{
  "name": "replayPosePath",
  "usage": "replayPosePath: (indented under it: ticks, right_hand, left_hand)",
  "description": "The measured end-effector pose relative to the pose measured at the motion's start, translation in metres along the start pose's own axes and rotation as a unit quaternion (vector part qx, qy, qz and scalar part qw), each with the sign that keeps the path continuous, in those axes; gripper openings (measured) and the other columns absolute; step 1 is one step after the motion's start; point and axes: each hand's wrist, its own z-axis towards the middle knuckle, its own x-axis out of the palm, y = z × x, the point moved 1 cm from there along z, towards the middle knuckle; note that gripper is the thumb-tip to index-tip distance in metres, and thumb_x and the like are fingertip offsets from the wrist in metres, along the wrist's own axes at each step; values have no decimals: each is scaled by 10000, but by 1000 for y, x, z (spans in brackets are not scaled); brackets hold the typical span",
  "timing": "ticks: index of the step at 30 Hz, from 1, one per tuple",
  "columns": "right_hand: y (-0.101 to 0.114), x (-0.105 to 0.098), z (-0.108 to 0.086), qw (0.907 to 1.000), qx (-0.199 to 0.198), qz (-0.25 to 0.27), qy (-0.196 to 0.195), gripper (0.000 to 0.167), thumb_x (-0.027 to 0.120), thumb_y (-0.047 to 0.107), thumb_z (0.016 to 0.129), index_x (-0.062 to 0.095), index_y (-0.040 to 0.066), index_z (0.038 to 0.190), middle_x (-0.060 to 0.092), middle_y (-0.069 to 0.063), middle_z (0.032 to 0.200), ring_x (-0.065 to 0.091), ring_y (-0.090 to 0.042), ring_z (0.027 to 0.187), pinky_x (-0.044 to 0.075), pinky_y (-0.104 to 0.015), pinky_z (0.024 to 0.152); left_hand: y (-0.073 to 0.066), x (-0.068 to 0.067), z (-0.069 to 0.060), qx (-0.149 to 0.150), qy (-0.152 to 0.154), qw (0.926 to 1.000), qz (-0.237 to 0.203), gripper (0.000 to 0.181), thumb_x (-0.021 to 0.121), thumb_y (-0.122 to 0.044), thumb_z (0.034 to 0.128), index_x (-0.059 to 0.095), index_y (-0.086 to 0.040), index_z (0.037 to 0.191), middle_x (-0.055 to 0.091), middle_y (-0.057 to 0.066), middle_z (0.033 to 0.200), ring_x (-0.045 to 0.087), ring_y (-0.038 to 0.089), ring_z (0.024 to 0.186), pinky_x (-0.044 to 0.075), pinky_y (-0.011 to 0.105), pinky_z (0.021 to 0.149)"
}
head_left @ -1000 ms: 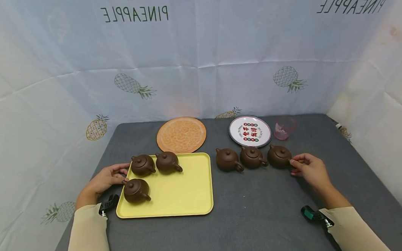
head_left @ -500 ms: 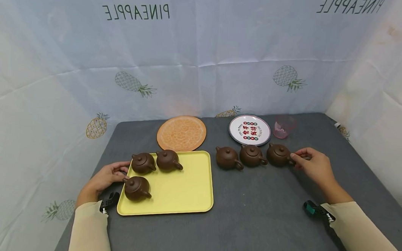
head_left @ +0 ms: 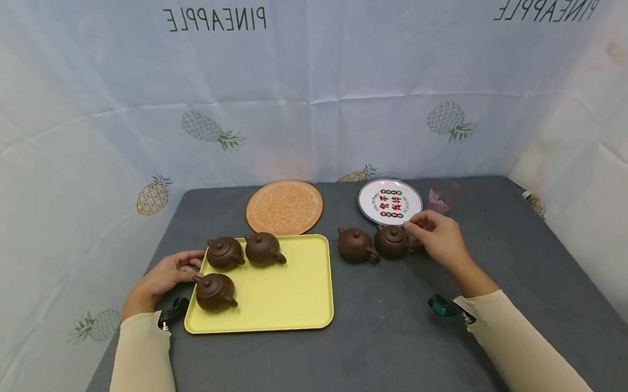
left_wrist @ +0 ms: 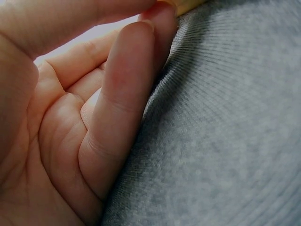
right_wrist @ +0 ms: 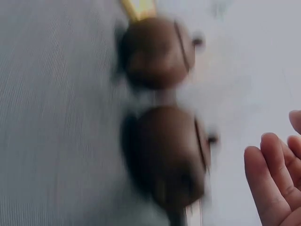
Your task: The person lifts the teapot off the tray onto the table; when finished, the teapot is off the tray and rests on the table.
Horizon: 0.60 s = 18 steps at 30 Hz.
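In the head view, my left hand (head_left: 165,276) rests by the left rim of a yellow tray (head_left: 281,313); its loosely bent fingers (left_wrist: 117,103) reach the tray's edge. Three brown teapots (head_left: 215,292) stand on the tray's left part. My right hand (head_left: 443,241) is above a row of brown teapots right of the tray. The left teapot (head_left: 354,245) and the middle teapot (head_left: 391,242) are visible; the hand covers the third almost fully. Relaxed fingers (right_wrist: 263,183) appear apart from the blurred near teapot (right_wrist: 169,155) in the right wrist view, with nothing seen between them.
Behind the tray lies a round orange mat (head_left: 285,207). A white plate with red characters (head_left: 390,201) stands behind the teapot row, with a pink transparent cup (head_left: 442,197) at its right. Fabric printed with pineapples hangs around the grey table (head_left: 305,367).
My right hand has let go of the rightmost teapot's handle and moved left over it, towards the middle teapot. My left hand has stayed at the tray's edge.
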Motion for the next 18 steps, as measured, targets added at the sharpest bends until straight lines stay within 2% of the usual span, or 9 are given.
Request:
replayPosePath:
  ticks: [7, 14, 18]
  right_hand:
    - [41, 59, 7, 9944, -177, 754, 725, 181, 699, 255, 919, 674, 94, 996, 701, -87, 852, 677, -201, 710, 546, -421, 679]
    - [63, 114, 1, 9861, -299, 950, 1329, 121, 696, 241, 922, 675, 139, 983, 690, -112, 867, 669, -203, 707, 532, -391, 651]
    - [73, 142, -4, 9796, -311, 1073, 1668, 129, 692, 255, 924, 674, 150, 996, 681, -53, 909, 678, -174, 701, 530, -360, 627]
  left_hand:
    - [0, 1, 2, 131, 25, 9998, -141, 628, 655, 33, 881, 350, 155, 1417, 546, 248, 1105, 647, 141, 826, 517, 262, 722]
    - [-1, 2, 2, 148, 13, 9997, -202, 634, 665, 35, 876, 354, 155, 1416, 551, 243, 1104, 644, 135, 823, 515, 258, 724]
    - [0, 1, 1, 156, -17, 9997, -172, 632, 662, 44, 875, 355, 152, 1417, 543, 248, 1106, 639, 128, 815, 513, 254, 711]
